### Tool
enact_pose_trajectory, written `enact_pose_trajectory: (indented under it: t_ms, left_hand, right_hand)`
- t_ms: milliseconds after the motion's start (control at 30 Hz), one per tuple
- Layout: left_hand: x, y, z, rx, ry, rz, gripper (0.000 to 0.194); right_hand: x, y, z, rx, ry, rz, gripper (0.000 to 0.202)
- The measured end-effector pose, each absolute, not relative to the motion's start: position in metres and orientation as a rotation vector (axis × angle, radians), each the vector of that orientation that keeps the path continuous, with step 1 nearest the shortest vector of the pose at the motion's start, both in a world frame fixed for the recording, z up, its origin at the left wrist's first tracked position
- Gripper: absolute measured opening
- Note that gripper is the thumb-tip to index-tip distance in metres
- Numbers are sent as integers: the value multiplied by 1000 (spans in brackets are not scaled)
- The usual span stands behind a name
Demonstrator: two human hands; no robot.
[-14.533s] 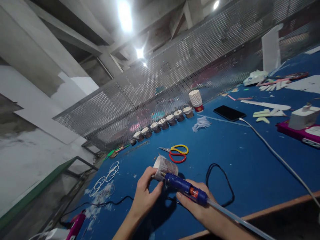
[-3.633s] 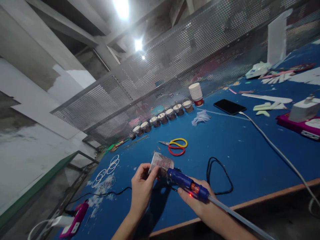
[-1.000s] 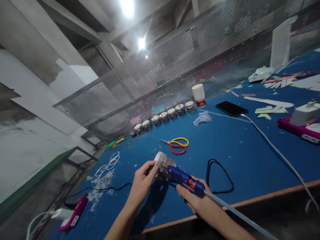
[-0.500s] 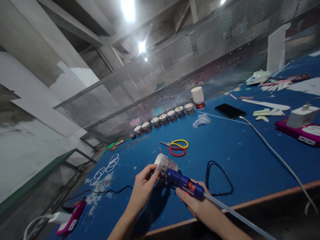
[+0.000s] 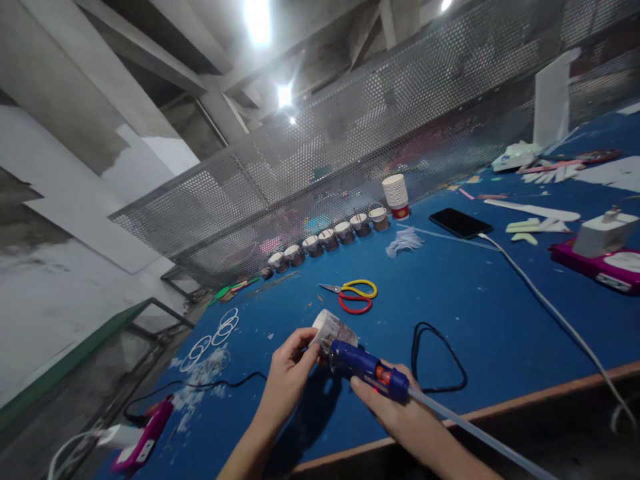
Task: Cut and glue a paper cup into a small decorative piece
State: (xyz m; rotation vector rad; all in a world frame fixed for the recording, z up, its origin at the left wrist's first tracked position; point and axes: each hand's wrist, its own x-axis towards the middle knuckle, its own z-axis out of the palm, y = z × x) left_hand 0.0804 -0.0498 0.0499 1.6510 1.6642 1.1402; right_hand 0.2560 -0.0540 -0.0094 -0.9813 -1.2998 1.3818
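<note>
Taking scissors with one red and one yellow handle loop [image 5: 356, 297] as landmark, flat on the blue tabletop [image 5: 435, 280]. Just on the near side of them: gripping a small white paper cup with patchy grey-brown wall [image 5: 339, 329] in the left hand [image 5: 289, 368], pinched close to the rim between thumb and fingertips, closed down to the wall. Tipped over, rim end toward the left hand, probably to offer its side to the tool and keep fingers back from the hot end. Nearer still than the scissors, slightly to the right: holding a blue plastic glue gun with orange-red inset [image 5: 369, 368] in the right hand [image 5: 397, 407], wrapped snugly round the grip, aimed at the cup. Can't tell if touching at the tip, nor what's on the trigger. Beyond the scissors: lined up a row of small dark-sided, white-topped cups [image 5: 329, 241], likely parked clear of the work. Right of the scissors, nearer: looped black cord [image 5: 445, 389], probably left slack for reach
</note>
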Motion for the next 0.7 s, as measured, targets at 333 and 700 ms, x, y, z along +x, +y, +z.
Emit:
enact_pose_trajectory:
  t_ms: [333,700]
  left_hand:
    - [81,-50,51,1658,1677,1137,26]
    - [82,-50,52,1629,1648,1161,22]
  right_hand:
    - [258,-54,-7,-959,-1374,1287,26]
    - [257,-53,-12,-838,-1494,1340,22]
